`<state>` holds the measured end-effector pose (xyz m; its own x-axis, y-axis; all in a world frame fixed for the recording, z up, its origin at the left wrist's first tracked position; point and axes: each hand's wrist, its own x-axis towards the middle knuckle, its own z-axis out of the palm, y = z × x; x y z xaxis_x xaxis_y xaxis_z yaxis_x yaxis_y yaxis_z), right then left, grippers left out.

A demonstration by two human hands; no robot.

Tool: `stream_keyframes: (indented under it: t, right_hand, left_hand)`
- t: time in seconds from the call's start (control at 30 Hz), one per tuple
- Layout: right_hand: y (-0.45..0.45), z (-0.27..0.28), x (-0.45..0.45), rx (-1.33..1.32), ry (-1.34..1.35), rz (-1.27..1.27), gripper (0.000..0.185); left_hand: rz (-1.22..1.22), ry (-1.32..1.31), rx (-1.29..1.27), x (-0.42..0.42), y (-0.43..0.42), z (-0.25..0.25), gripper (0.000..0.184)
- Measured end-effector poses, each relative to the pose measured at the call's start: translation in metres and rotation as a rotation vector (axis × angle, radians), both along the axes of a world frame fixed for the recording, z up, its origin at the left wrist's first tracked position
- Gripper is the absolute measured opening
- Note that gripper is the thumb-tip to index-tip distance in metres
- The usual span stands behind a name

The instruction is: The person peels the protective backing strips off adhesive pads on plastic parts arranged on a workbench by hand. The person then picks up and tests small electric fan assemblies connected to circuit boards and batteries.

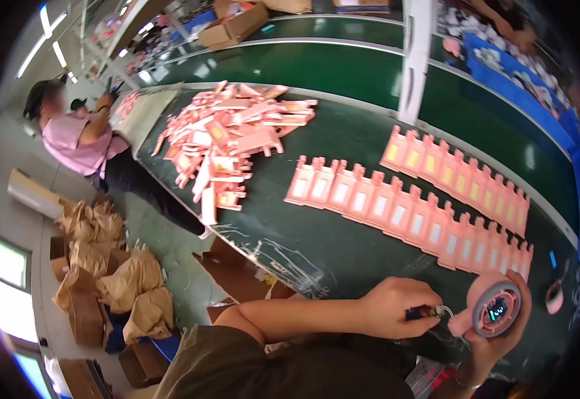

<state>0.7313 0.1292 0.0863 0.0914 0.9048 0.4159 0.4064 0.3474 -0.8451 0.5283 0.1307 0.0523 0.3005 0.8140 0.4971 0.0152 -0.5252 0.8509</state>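
My right hand (496, 346) is wrapped round a pink handheld fan (474, 292) with a grey rim and a lit display in its middle. Closed in my left hand (396, 309) is a small dark object (420, 312) with a metal ring at its end, close beside the fan's pink stub; I cannot make out its kind. Just beyond my hands, flat pink plastic parts (396, 216) stand in an overlapping row, with white rectangles on them. Behind these runs a second row of pink parts (446, 174) with yellow rectangles.
A heap of loose pink parts (237, 126) covers the far left of the green table (316, 249). A white post (413, 63) rises at its back edge. Blue bins (516, 76) hold small parts. Cardboard boxes and paper bags (134, 279) crowd the floor. Another person (80, 143) stands left.
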Motion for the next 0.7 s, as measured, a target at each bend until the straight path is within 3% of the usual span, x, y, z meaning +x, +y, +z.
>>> stream_keyframes:
  t: [0.2, 0.4, 0.47, 0.63, 0.7]
  right_hand:
    - [0.01, 0.009, -0.017, 0.027, -0.049, 0.036, 0.111]
    - [0.02, 0.016, -0.029, 0.081, -0.078, 0.045, 0.116]
    - [0.022, 0.029, -0.041, 0.078, -0.079, -0.004, 0.118]
    - [0.038, 0.038, -0.066, 0.168, -0.106, -0.081, 0.112]
    - [0.045, 0.034, -0.07, 0.154, -0.029, -0.035, 0.108]
  left_hand:
    - [0.023, -0.022, -0.001, -0.012, -0.005, -0.006, 0.021]
    - [-0.076, -0.071, -0.014, -0.03, -0.005, 0.0, 0.037]
    - [0.068, -0.036, 0.04, -0.033, -0.004, -0.001, 0.041]
    - [0.093, 0.016, -0.064, -0.041, -0.007, -0.019, 0.023]
    - [0.096, 0.009, -0.077, -0.046, -0.009, -0.018, 0.026]
